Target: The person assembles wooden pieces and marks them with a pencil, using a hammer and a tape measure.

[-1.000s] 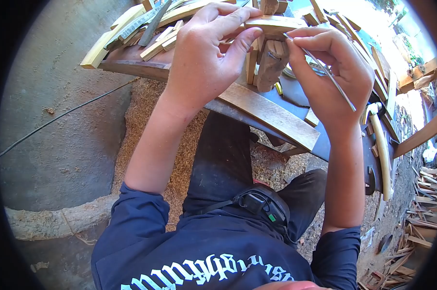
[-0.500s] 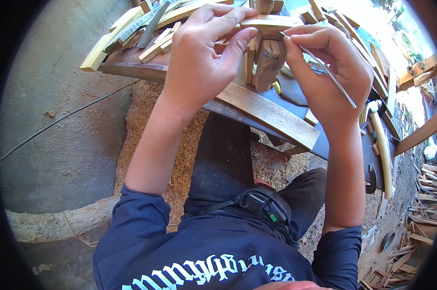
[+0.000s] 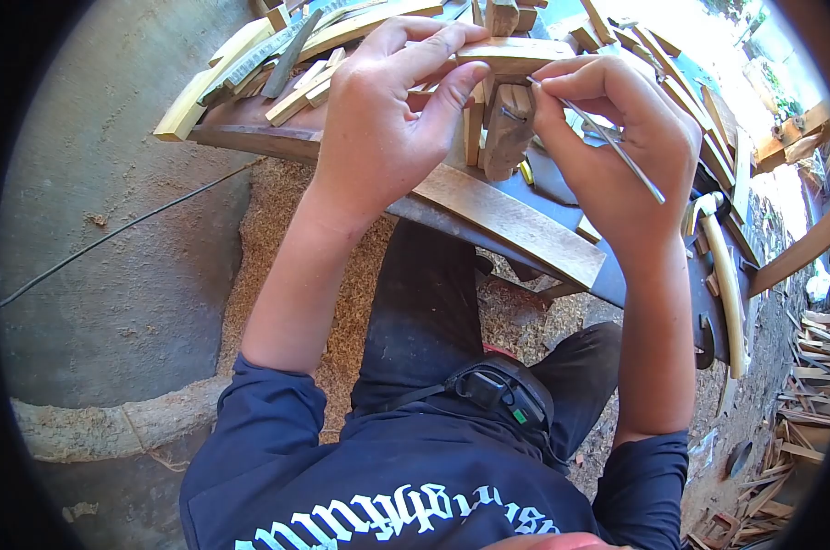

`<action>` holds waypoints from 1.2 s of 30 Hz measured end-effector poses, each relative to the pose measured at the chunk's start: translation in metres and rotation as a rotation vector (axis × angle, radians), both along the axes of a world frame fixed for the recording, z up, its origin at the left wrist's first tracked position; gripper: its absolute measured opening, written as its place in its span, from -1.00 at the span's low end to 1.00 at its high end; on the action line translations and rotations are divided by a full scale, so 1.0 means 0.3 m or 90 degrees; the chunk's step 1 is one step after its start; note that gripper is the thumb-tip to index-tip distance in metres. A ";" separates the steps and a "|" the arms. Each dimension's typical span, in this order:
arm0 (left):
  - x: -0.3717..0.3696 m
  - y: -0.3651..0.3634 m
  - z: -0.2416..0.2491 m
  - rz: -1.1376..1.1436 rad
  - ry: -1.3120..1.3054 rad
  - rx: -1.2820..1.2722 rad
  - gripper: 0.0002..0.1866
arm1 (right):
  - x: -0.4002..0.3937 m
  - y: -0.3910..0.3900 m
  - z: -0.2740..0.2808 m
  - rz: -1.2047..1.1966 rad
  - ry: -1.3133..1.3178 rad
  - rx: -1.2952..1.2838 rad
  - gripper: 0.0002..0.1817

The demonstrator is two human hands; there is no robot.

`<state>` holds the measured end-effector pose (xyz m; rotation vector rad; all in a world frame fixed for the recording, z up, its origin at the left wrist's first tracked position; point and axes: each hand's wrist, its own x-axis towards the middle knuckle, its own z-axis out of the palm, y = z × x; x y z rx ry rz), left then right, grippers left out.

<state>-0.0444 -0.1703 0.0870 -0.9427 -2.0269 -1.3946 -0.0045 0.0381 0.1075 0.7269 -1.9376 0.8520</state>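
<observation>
My left hand (image 3: 378, 119) pinches the left end of a short, slightly curved wooden piece (image 3: 516, 57) between thumb and fingers. Between the thumb and fingertips of my right hand (image 3: 630, 137) is a thin metal rod (image 3: 630, 163), slanting down to the right across the palm. The rod's upper tip is close by the right end of the wooden piece. Just below that piece stands an upright wooden block (image 3: 509, 128) with a bent nail in its face.
A wide plank (image 3: 516, 225) lies along the near edge of the workbench (image 3: 608, 270). Wood strips (image 3: 300, 96) are heaped at the back left, more at the right. A hammer (image 3: 727, 284) rests at the bench's right side. Sawdust (image 3: 346, 321) covers the floor.
My right hand has shifted slightly left with the rod, and the rod's lower end has moved left. Both hands and the wooden piece sit slightly lower in view.
</observation>
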 end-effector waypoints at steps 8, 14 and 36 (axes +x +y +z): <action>0.001 -0.011 0.005 0.017 0.020 -0.040 -0.64 | 0.022 -0.019 0.000 0.038 -0.061 -0.071 -0.87; 0.002 -0.011 0.006 0.024 0.017 -0.044 -0.64 | 0.017 -0.013 -0.002 0.036 -0.064 -0.065 -0.87; 0.000 -0.010 0.006 0.017 0.019 -0.032 -0.65 | 0.004 -0.008 -0.004 0.003 0.022 -0.012 -0.87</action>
